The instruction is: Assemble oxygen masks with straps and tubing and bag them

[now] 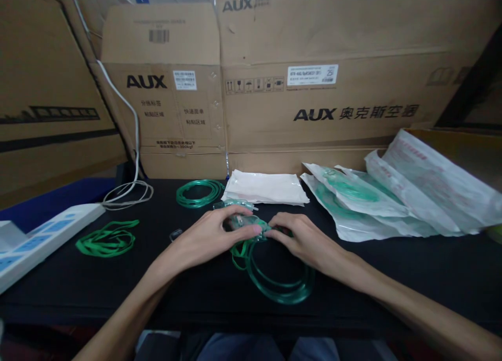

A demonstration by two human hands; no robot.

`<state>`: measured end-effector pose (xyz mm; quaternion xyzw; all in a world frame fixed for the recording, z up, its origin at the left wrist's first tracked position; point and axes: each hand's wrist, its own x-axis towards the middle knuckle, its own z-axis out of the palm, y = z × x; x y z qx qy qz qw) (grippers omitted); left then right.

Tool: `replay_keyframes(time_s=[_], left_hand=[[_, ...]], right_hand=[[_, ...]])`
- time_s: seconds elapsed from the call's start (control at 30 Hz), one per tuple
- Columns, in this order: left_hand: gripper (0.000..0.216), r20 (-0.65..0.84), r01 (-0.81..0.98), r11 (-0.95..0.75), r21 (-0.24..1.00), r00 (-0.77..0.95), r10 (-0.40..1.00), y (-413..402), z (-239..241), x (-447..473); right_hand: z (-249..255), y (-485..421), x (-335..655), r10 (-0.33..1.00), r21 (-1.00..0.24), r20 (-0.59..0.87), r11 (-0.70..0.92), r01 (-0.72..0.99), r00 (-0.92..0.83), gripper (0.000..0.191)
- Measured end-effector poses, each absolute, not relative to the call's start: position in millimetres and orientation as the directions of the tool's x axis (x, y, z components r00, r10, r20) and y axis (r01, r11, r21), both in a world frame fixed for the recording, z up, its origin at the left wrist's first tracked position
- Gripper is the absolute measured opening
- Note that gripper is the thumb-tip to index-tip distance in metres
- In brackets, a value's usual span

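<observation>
My left hand [219, 230] is closed around a clear greenish plastic oxygen mask [245, 224], hiding part of it. At the mask's right end, the fingertips of my right hand [300, 238] pinch a small part that I cannot make out. A coil of green tubing [282, 295] lies on the table just below my hands. Beside it hangs a loop of green elastic strap [238, 256]. Behind my left hand, another clear plastic piece [231, 204] is partly covered. A small clear part [175, 235] lies left of that hand.
Another green tubing coil [199, 193] and a white packet [264, 187] lie at the back. Green straps [107, 239] are bundled at left, near a power strip [55, 238] and white cable [137, 125]. Bagged tubing [353, 193] is piled at right. Cardboard boxes [321, 94] wall the black table [164, 293].
</observation>
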<state>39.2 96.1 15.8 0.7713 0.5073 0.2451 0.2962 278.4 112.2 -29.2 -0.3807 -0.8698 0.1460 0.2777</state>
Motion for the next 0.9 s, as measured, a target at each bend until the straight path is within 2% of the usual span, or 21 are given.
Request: replay_keyframes(time_s=[0.1,0.27,0.4,0.53,0.77,0.83,0.9], left_hand=[[0.052,0.046,0.602,-0.313,0.735,0.416,0.908,103.0,19.8,45.8],[0.033,0.01,0.652,-0.395,0.647,0.51,0.86,114.0,21.6,56.3],[0.03,0.018,0.66,-0.43,0.616,0.534,0.845,113.9,19.6,57.2],[0.03,0.114,0.676,-0.496,0.545,0.526,0.843,105.6,19.0,55.6],[0.026,0.336,0.721,-0.664,0.195,0.587,0.736,97.2,16.0,37.6],[0.025,0.387,0.766,-0.62,0.168,0.527,0.757,95.4,17.0,25.6],[0.023,0.397,0.81,-0.542,0.224,0.432,0.81,91.5,19.5,14.7]], right_hand=[[-27.5,107.6,276.9,0.761,-0.491,0.366,0.646,0.584,-0.535,0.019],[-26.0,103.9,275.3,0.756,-0.5,0.394,0.654,0.568,-0.523,0.02],[-30.3,106.5,277.2,0.684,-0.429,0.464,0.73,0.533,-0.563,0.024],[-31.8,106.6,276.6,0.634,-0.359,0.487,0.772,0.525,-0.6,0.025],[-23.8,108.6,280.1,0.673,-0.384,0.421,0.74,0.553,-0.608,0.025],[-18.9,108.8,284.8,0.715,-0.392,0.394,0.699,0.599,-0.577,0.029],[-13.7,105.9,288.5,0.742,-0.398,0.385,0.67,0.626,-0.549,0.029]])
